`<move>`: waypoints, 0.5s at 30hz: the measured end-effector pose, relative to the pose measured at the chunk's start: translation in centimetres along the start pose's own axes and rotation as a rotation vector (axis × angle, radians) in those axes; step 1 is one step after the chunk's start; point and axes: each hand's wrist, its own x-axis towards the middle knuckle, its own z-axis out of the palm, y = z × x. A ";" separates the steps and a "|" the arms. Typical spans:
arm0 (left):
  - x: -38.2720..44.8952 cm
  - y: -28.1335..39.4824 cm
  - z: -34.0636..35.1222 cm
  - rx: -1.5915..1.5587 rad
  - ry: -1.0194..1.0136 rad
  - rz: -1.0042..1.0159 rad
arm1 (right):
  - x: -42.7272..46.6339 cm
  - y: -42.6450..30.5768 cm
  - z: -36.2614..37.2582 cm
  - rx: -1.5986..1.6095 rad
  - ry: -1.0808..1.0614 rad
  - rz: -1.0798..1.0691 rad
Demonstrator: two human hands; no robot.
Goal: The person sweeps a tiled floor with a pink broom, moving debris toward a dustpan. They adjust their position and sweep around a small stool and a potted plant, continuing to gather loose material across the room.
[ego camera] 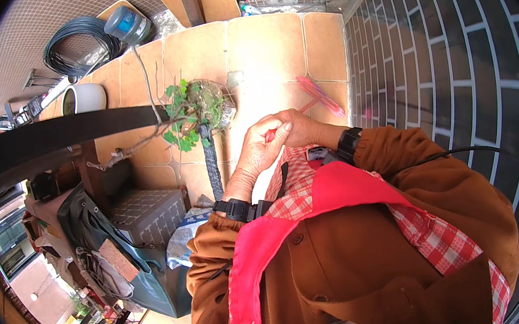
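Observation:
A broom with pinkish-red bristles [321,97] rests its head on the tiled floor, near the foot of the brick-patterned wall. Its thin reddish handle [309,106] runs from the head up into my hands. My left hand [260,146] is closed around the handle's top, and a red end shows beside the thumb. Against it, my right hand [303,128] grips the handle slightly nearer the bristles. The fingers of the two hands overlap, so the gripped part is mostly hidden. Below them hangs a red checked apron [292,184] over my brown jacket.
A leafy potted plant [205,103] stands left of my hands, beside a dark rail [63,129]. Farther off are a white pot [83,98], coiled black hose [79,45] and a water jug [127,26]. The dark brick-patterned wall [416,62] rises close on the right.

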 end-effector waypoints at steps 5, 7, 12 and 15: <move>6.8 1.9 0.2 -0.035 -0.089 -0.001 | 1.4 1.4 -6.1 0.112 0.165 -0.022; 9.4 1.1 1.2 -0.086 -0.089 0.057 | 1.8 3.6 -8.1 0.147 0.196 -0.058; 12.8 -0.1 3.7 0.113 -0.066 -0.021 | 2.3 7.6 -9.6 0.098 0.206 -0.057; 13.2 1.6 3.3 0.221 0.019 -0.023 | 2.6 6.8 -9.5 0.104 0.162 0.023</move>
